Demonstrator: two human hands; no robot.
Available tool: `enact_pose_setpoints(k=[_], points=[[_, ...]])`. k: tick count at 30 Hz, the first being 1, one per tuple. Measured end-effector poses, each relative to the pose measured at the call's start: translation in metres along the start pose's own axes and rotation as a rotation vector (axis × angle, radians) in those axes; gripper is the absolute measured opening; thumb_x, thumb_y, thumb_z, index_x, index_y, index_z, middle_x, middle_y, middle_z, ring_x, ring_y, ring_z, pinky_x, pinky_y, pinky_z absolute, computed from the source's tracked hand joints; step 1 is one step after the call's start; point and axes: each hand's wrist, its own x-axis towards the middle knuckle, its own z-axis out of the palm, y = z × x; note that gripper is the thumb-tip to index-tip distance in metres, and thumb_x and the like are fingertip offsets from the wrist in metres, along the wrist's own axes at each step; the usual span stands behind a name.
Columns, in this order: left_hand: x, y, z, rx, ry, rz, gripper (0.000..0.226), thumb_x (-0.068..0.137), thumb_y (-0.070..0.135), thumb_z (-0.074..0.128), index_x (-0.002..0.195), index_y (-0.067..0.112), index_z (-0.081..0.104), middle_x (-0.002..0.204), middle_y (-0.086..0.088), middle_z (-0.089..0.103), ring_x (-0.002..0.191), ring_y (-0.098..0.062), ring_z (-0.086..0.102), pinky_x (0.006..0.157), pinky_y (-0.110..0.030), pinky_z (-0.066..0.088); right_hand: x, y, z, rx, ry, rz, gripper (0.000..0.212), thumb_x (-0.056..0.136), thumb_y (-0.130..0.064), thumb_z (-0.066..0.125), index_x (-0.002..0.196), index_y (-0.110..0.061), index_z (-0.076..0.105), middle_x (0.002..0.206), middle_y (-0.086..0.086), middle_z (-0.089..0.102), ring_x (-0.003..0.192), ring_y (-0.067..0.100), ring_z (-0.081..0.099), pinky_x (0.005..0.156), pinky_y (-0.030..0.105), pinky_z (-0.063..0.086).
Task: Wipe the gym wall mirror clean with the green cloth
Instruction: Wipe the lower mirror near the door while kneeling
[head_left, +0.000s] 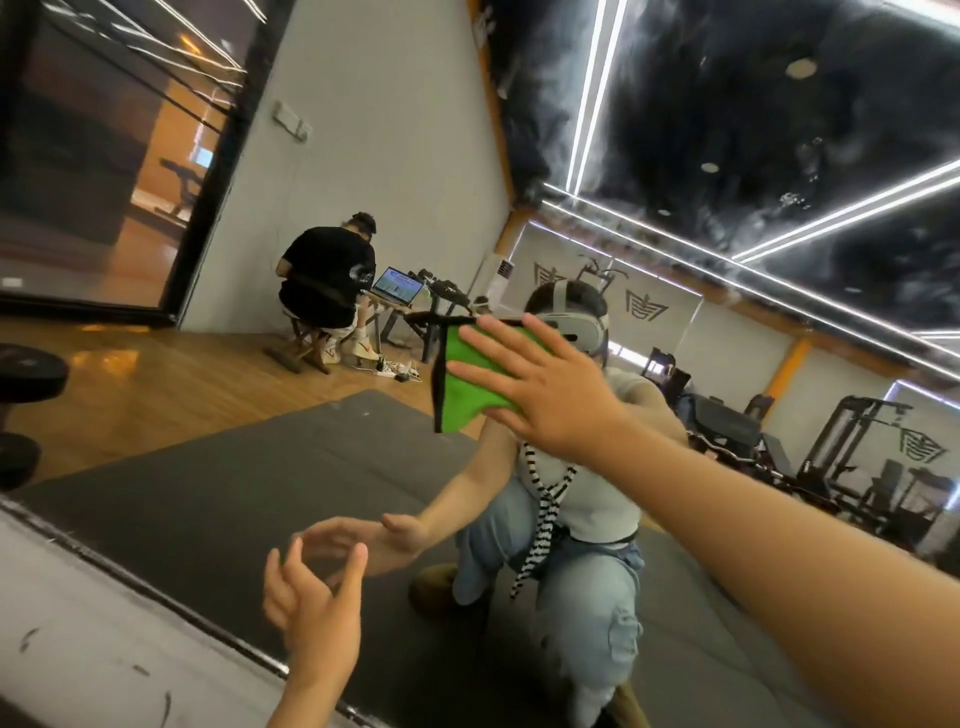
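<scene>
A gym training floor, reflected in a large wall mirror (395, 130).
Black weight machines (852, 447) crowd the right side, a weight plate (31, 371) sits at left, a dark floor mat (234, 467) lies beside wood flooring (156, 379), and strip lights (597, 93) cross a black ceiling.

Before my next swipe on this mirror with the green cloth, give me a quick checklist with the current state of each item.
1. Contact: the right hand presses the green cloth against the mirror with straight fingers: ok.
2. Coverage: the cloth's lower left corner hangs free of the palm: not ok.
3. Glass clear of the left hand: cannot tell, its fingertips sit close to their reflection.
4. Spare hand free: the left hand holds nothing: ok.
5. Streaks on the glass: cannot tell.
</scene>
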Motion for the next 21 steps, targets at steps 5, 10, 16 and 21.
enact_pose_setpoints(k=[5,10,16,21], points=[[0.012,-0.004,-0.005,0.044,-0.036,0.056,0.084,0.095,0.048,0.056,0.16,0.026,0.007,0.167,0.007,-0.012,0.153,-0.02,-0.011,0.122,-0.051,0.007,0.018,0.075,-0.024,-0.015,0.133,0.481,0.058,0.103,-0.051,0.027,0.157,-0.034,0.018,0.166,0.004,0.016,0.154,0.023,0.009,0.12,0.034,-0.011],[0.021,-0.008,-0.004,0.023,-0.044,0.02,0.084,0.096,0.043,0.057,0.16,0.023,0.006,0.168,0.003,-0.008,0.153,-0.023,-0.008,0.123,-0.045,0.001,0.045,0.023,-0.013,0.016,0.128,0.438,0.064,0.098,-0.055,0.014,0.157,-0.033,0.022,0.167,0.005,0.013,0.154,0.025,0.004,0.123,0.045,-0.004],[0.024,-0.015,-0.001,0.002,-0.076,0.033,0.08,0.098,0.036,0.056,0.16,0.018,0.01,0.168,-0.001,-0.006,0.154,-0.023,-0.006,0.123,-0.04,0.0,0.014,0.017,-0.002,0.007,0.066,0.044,0.058,0.098,-0.052,0.029,0.152,-0.031,0.038,0.161,0.003,0.033,0.149,0.023,0.027,0.121,0.042,0.005],[0.032,-0.017,0.003,-0.015,-0.103,0.006,0.098,0.088,0.052,0.062,0.158,0.016,0.005,0.167,-0.003,-0.011,0.153,-0.023,-0.011,0.121,-0.035,-0.004,0.038,0.08,-0.028,0.045,0.186,0.563,0.06,0.101,-0.054,0.024,0.157,-0.034,0.022,0.167,0.002,0.013,0.154,0.021,0.004,0.12,0.037,-0.01]])
